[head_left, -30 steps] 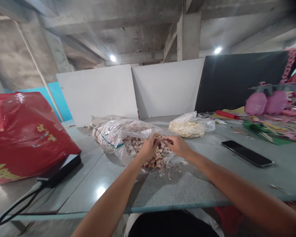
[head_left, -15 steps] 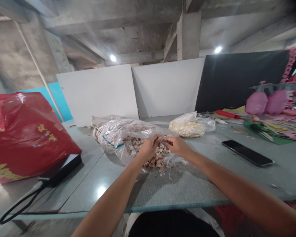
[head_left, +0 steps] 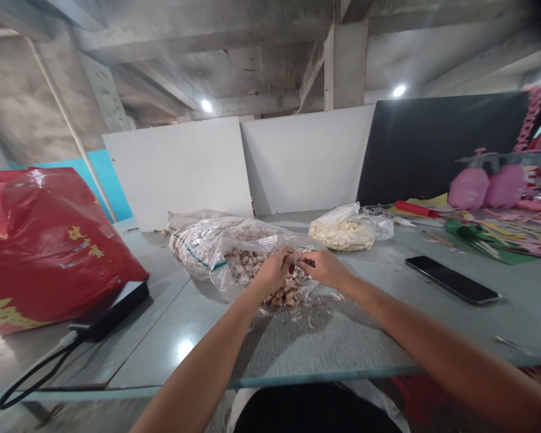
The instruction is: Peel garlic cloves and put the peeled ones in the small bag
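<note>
In the head view, our left hand (head_left: pixel 275 270) and right hand (head_left: pixel 327 266) nearly meet just below frame centre, fingers curled; we cannot tell whether either grip holds anything. Garlic cloves (head_left: pixel 280 298) lie just beneath.

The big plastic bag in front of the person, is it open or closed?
Open: the plastic bag has its mouth spread, showing brownish cloves.

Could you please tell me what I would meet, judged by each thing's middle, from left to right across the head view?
Red bag, black device, large clear bag, left hand, right hand, smaller clear bag, black phone.
</note>
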Motion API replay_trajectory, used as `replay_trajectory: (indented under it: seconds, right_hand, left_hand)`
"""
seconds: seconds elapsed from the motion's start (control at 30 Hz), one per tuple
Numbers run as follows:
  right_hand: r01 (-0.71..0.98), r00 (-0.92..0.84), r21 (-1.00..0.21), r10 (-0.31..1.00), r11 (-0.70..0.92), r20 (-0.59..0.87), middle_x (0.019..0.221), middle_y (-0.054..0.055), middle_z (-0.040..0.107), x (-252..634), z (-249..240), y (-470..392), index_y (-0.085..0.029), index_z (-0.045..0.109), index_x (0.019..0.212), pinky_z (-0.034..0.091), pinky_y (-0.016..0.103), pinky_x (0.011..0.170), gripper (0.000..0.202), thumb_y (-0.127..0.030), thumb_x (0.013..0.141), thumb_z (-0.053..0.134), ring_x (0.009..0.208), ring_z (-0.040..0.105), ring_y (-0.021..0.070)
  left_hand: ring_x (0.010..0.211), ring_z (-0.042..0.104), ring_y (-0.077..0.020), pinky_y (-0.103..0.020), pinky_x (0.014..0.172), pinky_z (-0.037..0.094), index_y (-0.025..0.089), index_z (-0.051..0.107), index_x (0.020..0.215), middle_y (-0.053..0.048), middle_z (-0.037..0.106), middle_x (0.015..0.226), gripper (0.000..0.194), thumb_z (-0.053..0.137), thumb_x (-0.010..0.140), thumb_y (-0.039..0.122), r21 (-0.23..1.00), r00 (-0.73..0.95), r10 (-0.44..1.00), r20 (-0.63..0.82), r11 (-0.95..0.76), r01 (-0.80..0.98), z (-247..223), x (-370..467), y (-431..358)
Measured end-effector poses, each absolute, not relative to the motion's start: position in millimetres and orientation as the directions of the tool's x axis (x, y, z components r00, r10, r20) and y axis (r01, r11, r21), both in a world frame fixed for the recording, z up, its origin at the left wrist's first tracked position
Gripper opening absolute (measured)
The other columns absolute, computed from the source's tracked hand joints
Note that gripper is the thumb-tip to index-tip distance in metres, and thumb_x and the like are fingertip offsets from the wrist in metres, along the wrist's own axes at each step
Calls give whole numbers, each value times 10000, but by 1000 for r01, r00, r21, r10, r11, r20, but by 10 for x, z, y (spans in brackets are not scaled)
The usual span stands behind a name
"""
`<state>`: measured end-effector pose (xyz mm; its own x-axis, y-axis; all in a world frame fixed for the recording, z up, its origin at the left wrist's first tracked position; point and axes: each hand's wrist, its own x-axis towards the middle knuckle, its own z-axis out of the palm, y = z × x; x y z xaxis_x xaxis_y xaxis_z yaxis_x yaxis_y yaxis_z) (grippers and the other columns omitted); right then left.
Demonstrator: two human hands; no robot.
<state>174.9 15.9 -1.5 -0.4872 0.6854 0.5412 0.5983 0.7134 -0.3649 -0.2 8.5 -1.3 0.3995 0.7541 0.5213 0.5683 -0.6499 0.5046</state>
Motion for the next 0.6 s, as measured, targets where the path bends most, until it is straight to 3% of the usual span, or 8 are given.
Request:
replay_trajectory:
  seconds: [0.2,0.6]
  right_hand:
    - [618,-464,-369,701,694,542,547,-18,500,1753,-26,162,-172,613,744,221,217,501,269,-366,833,449,491,385,88]
    - [598,-506,-352,679,720,532,493,-35,403,1749,-38,177,-158,485,581,193,224,496,240,-240,798,423,480,342,78]
  left_hand:
    - [605,519,-124,-238,616,371,169,525,921,-3,571,650,299,259,900,307,520,387,751,535,-654,550,-28,-6,104]
    - [552,486,-109,-219,543,328,179,507,974,20,556,626,228,360,877,324,513,407,752,519,-655,556,-57,-13,136]
